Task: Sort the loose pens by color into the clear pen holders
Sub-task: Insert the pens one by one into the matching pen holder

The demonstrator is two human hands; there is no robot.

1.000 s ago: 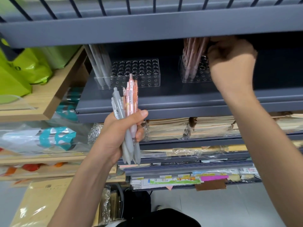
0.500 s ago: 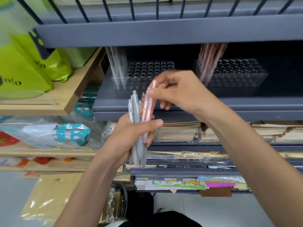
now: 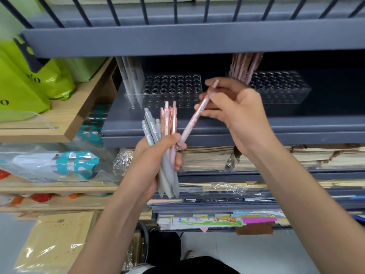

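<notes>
Your right hand [image 3: 235, 113] pinches one pink pen [image 3: 194, 117], slanted before the shelf's [image 3: 296, 131] front edge; your left hand [image 3: 156, 157] grips the bundle [image 3: 153, 133]. The pen's lower end is just beside it: snag there and pens could spill.

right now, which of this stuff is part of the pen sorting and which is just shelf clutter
Job: pink pen pinched in right hand; mixed pen bundle gripped in left hand; left clear holder with grey pens; right clear holder with pink pens.
Lying about: green bags; wrapped paper stacks; teal-printed packet; brown envelopes.
</notes>
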